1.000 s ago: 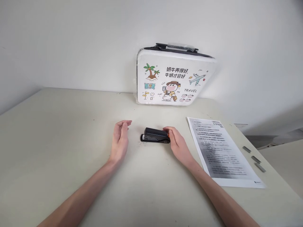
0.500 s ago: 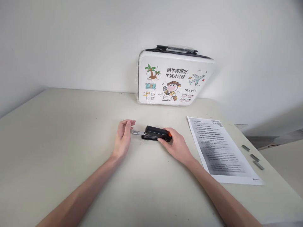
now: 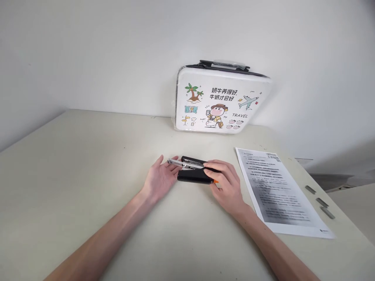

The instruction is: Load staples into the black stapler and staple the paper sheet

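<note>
A black stapler [image 3: 193, 176] with an orange part at its back end is turned over in my right hand [image 3: 228, 186], whose fingers wrap round its right end. Its metal staple tray [image 3: 175, 162] sticks out to the left. Below that tray, my left hand [image 3: 161, 180] lies palm up with the fingers stretched out. The left fingertips reach behind the tray and the stapler's left end; whether they touch it I cannot tell.
A white case [image 3: 219, 105] with cartoon prints stands against the wall at the back. To the right of my right hand lies a printed sheet of paper [image 3: 275, 191]. Three staple strips [image 3: 322, 202] rest near the table's right edge.
My right hand has rolled the stapler over, so its underside shows. My left hand has turned palm up and its fingers now reach under the staple tray. The view has shifted slightly.
</note>
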The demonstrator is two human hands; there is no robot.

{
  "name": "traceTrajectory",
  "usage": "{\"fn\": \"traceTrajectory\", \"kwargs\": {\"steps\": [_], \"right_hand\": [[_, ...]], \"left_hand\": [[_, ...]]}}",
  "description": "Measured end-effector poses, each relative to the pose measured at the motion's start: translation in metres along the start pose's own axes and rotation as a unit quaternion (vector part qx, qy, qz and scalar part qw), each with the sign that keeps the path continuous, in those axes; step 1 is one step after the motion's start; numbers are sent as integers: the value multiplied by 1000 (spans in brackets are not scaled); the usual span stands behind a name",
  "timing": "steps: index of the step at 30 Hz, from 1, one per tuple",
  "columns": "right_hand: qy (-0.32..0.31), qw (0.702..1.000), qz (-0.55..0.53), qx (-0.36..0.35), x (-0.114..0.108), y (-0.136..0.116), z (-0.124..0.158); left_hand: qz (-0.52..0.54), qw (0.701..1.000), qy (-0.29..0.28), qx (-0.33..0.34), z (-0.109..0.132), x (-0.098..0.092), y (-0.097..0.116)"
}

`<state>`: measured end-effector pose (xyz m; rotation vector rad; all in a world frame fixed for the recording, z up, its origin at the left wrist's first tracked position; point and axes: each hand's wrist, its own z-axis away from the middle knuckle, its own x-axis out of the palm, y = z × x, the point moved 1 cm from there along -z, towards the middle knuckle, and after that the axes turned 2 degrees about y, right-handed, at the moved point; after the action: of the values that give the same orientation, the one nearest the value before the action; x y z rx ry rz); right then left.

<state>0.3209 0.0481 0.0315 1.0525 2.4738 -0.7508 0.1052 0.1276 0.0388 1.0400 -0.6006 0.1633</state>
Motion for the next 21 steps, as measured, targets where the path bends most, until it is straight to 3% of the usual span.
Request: {"fn": "traceTrajectory", "kwargs": {"steps": [5,21], "right_hand": [[-1,999,33,-19,-1,-7,-2],[22,998,58,-32,-5,-7,-2]], "left_hand": [[-1,1000,-28,-6,-1,-1,0],[60,998,-11,-23,-4,-3,-3]]}}
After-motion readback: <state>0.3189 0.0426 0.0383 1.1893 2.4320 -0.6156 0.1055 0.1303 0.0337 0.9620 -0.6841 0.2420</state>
